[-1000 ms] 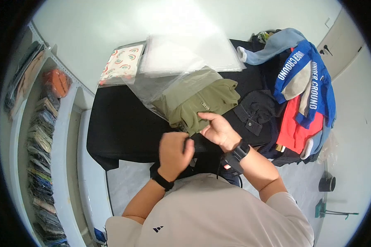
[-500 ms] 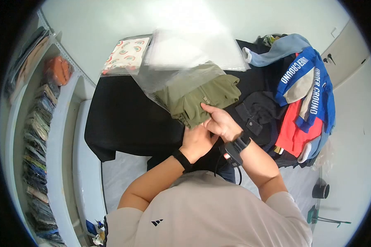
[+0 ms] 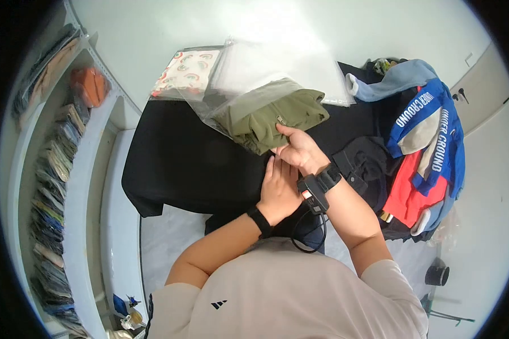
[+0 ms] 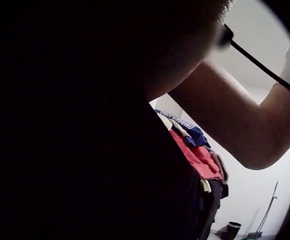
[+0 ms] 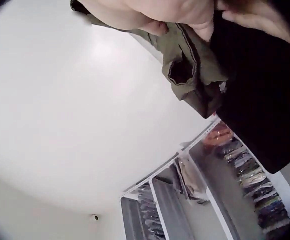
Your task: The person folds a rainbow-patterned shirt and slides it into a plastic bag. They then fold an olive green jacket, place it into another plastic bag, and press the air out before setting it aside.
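Folded olive-green garment (image 3: 285, 116) with a small zip lies partly inside a clear plastic bag (image 3: 209, 110), its near end outside. My right hand (image 3: 301, 152) grips the near edge, thumb on top and fingers beneath. In the right wrist view that hand (image 5: 150, 12) holds the garment (image 5: 205, 70), which hangs in loose folds with a dark opening. Just below it, my left hand (image 3: 281, 192) is held back upward with fingers straight, fingertips close to the garment's near edge. Dark shadow fills most of the left wrist view.
A black-covered table (image 3: 175, 152) bears a stack of clear bags (image 3: 254, 62) and a bagged rainbow-print item (image 3: 189, 73) at the back. To the right are a black denim garment (image 3: 367, 164) and a heap with a blue sweatshirt (image 3: 449, 135). Shelves (image 3: 87, 186) of bagged clothes stand left.
My left hand came in from the left to beside the right hand, and its fingers have straightened. The right hand has kept hold of the garment's near edge, which has lifted slightly.
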Tool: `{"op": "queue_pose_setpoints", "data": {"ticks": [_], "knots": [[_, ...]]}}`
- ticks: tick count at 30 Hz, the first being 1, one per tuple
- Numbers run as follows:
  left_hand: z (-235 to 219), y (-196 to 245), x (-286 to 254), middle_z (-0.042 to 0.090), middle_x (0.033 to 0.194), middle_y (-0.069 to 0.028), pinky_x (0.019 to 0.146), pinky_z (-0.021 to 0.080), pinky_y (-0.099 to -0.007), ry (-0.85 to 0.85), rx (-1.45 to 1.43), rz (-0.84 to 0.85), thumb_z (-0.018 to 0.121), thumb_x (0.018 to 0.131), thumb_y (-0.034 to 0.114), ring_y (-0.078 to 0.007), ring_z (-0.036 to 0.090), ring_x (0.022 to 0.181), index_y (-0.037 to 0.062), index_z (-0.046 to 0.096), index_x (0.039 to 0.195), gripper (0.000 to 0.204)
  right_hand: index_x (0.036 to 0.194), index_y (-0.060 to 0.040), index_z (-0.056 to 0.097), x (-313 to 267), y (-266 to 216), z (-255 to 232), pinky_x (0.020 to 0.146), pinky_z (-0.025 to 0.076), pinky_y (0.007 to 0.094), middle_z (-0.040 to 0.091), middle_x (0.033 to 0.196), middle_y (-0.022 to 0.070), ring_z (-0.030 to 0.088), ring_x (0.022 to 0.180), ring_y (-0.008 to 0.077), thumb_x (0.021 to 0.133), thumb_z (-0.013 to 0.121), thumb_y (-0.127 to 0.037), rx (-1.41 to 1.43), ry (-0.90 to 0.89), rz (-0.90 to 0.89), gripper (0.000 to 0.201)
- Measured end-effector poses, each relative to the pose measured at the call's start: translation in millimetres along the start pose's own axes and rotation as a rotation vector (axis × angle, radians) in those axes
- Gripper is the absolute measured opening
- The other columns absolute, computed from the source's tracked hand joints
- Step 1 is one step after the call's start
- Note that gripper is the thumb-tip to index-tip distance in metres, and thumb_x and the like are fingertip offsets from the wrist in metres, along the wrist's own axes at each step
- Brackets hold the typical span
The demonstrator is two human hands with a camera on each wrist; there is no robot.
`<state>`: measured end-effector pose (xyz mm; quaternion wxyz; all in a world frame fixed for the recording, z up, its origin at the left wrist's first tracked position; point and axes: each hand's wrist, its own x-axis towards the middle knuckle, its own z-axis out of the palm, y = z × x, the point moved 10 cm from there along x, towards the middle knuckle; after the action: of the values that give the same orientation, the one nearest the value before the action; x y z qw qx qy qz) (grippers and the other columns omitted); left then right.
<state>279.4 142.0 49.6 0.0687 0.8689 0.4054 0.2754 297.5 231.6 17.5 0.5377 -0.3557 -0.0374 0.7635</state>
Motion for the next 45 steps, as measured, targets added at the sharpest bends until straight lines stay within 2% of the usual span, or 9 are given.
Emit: {"op": "queue_pose_setpoints", "data": {"ticks": [7, 15, 18, 23, 27, 30, 38, 42, 45], "knots": [[-35, -23, 22, 0.055, 0.11, -0.0108, 0.093, 0.035, -0.0426, 0.137, -0.045, -0.143, 0.065, 0.073, 0.033, -0.0298, 0.049, 0.108, 0.0051, 0.054, 0.113, 0.05, 0.128, 0.0047, 0.037, -17, -5, 18, 0.101, 0.042, 0.0444, 0.048, 0.127, 0.0211, 0.051, 0.115, 0.0315, 0.098, 0.039, -0.009, 0.103, -0.089, 0.054, 0.033], [-29, -19, 12, 0.064, 0.086, -0.0116, 0.069, 0.048, -0.0429, 0.141, -0.125, -0.104, 0.067, 0.074, 0.032, -0.0309, 0.063, 0.08, 0.0064, 0.061, 0.094, 0.033, 0.127, 0.0049, 0.039, -20, 11, -11, 0.103, 0.04, 0.0456, 0.048, 0.128, 0.0208, 0.051, 0.116, 0.0322, 0.095, 0.042, -0.005, -0.034, -0.073, 0.07, 0.033], [-3, -30, 4, 0.063, 0.096, -0.0141, 0.075, 0.046, -0.0443, -0.074, -0.167, -0.199, 0.066, 0.074, 0.031, -0.0322, 0.061, 0.089, 0.0035, 0.059, 0.101, 0.039, 0.125, 0.0047, 0.041, -9, 19, -18, 0.103, 0.039, 0.0457, 0.048, 0.128, 0.0202, 0.051, 0.116, 0.0331, 0.094, 0.044, -0.002, -0.064, -0.082, 0.108, 0.033], [3, -28, 0, 0.042, 0.13, -0.0238, 0.108, 0.023, -0.0487, -0.022, 0.03, -0.15, 0.061, 0.076, 0.039, -0.0398, 0.033, 0.125, -0.004, 0.044, 0.126, 0.068, 0.125, 0.0044, 0.041, 26, 22, -11, 0.101, 0.041, 0.0452, 0.051, 0.123, 0.021, 0.053, 0.112, 0.0339, 0.093, 0.046, -0.003, -0.022, -0.077, 0.159, 0.033], [-12, -26, -1, 0.041, 0.131, -0.0251, 0.11, 0.019, -0.0488, 0.1, -0.072, -0.115, 0.059, 0.076, 0.038, -0.0426, 0.03, 0.128, -0.0058, 0.042, 0.128, 0.07, 0.122, 0.0044, 0.043, 59, 27, -32, 0.098, 0.043, 0.0434, 0.051, 0.12, 0.0231, 0.054, 0.109, 0.0342, 0.095, 0.046, -0.007, -0.152, 0.017, 0.21, 0.03], [-11, -18, -8, 0.042, 0.129, -0.025, 0.109, 0.021, -0.0488, -0.014, 0.034, -0.029, 0.06, 0.075, 0.037, -0.0422, 0.031, 0.126, -0.0061, 0.045, 0.126, 0.068, 0.121, 0.0044, 0.044, 18, 25, -10, 0.097, 0.044, 0.0434, 0.052, 0.12, 0.0227, 0.055, 0.106, 0.0345, 0.096, 0.045, -0.01, -0.084, -0.015, 0.076, 0.029], [-24, 2, -66, 0.052, 0.119, -0.0191, 0.096, 0.038, -0.0403, -0.271, 0.064, -0.007, 0.071, 0.071, 0.04, -0.0327, 0.048, 0.111, -0.0066, 0.049, 0.119, 0.071, 0.113, 0.0053, 0.056, -103, 37, -26, 0.096, 0.045, 0.0349, 0.056, 0.122, 0.0177, 0.057, 0.109, 0.0227, 0.093, 0.053, -0.011, -0.425, -0.429, 0.304, 0.026], [-39, 3, -63, 0.051, 0.119, -0.021, 0.092, 0.039, -0.0407, -0.186, 0.061, -0.04, 0.07, 0.073, 0.04, -0.0331, 0.049, 0.11, -0.0069, 0.048, 0.12, 0.07, 0.107, 0.0006, 0.062, -140, -40, -16, 0.076, 0.053, 0.0265, 0.06, 0.117, 0.0143, 0.063, 0.098, 0.0195, 0.085, 0.063, -0.005, -1.277, -0.212, -0.295, 0.023], [-32, 15, -53, 0.049, 0.119, -0.0233, 0.094, 0.037, -0.0418, -0.071, 0.073, 0.035, 0.064, 0.078, 0.044, -0.0346, 0.048, 0.111, -0.0064, 0.047, 0.123, 0.07, 0.122, -0.0064, 0.054, -159, -56, 29, 0.094, 0.044, 0.0371, 0.049, 0.13, 0.0155, 0.051, 0.116, 0.0302, 0.071, 0.074, -0.006, -1.742, -0.178, -0.9, 0.055]]}}
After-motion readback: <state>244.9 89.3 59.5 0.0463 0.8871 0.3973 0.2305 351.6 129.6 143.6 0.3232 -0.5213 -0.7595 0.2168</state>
